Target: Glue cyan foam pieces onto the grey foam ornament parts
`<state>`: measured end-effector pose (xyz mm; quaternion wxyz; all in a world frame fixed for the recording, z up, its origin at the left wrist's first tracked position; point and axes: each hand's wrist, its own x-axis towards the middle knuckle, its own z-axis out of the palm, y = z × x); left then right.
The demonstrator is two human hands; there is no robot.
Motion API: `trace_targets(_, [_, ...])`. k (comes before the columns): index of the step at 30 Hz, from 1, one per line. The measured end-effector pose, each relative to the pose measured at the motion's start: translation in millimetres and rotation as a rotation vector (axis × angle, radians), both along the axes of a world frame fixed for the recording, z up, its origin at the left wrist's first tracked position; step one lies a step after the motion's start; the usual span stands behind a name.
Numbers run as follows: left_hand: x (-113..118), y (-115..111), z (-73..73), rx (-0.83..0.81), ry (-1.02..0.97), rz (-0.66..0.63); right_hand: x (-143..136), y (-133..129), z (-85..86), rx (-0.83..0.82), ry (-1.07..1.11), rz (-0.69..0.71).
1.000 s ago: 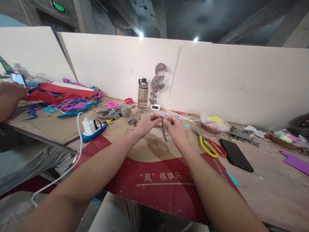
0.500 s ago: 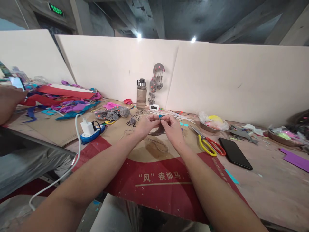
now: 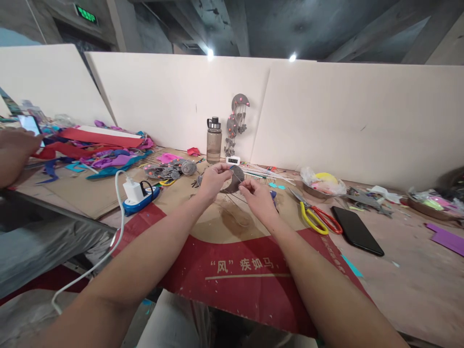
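A grey crescent-shaped piece [image 3: 237, 178] hangs from the pinched fingers of my left hand [image 3: 214, 181]. My right hand [image 3: 258, 195] is just to its right, thumb and forefinger pressed together on a thin thread that runs up toward the left fingertips. Beneath both hands, loose string lies on the brown and red paper sheet [image 3: 246, 251]. A small dark blue object [image 3: 273, 194] shows beside my right hand, partly hidden by it.
Scissors [image 3: 315, 217] and a black phone [image 3: 357, 231] lie at right. Behind stand a bottle [image 3: 213, 142] and small clock [image 3: 233, 160]. A power strip [image 3: 139, 203] with a white cable is at left, near another person's hand [image 3: 16, 152].
My hands have moved apart, the left one a little up and left, the right one slightly down. The grey crescent now shows upright between them, with a thread stretched across.
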<state>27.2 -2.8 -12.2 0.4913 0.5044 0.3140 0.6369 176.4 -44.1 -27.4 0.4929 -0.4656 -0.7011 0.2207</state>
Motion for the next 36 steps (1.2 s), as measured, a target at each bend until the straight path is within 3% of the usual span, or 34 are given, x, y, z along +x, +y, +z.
trace_targets(8, [-18.3, 8.4, 11.2, -0.035, -0.171, -0.038, -7.6, -7.4, -0.7, -0.104, 0.012, 0.229])
trace_targets(14, [-25.0, 8.3, 18.8, -0.034, -0.237, -0.040, -12.5, -16.2, -1.3, -0.339, 0.062, 0.394])
trace_targets(22, [-38.4, 13.1, 28.6, 0.170, -0.346, 0.182, -8.0, -27.9, 11.4, -0.378, -0.102, 0.443])
trace_targets(27, [-52.9, 19.4, 31.5, 0.145, -0.369, 0.247, -0.9, -34.7, 30.1, -0.346, -0.106, 0.438])
trace_targets(31, [-61.9, 24.7, 28.3, 0.124, -0.273, 0.313, 7.0, -36.2, 41.3, -0.212, 0.011, 0.353])
trace_targets(36, [-57.8, 33.6, 13.1, 0.125, 0.136, 0.280, 20.1, -32.5, 49.5, -0.029, 0.313, 0.195])
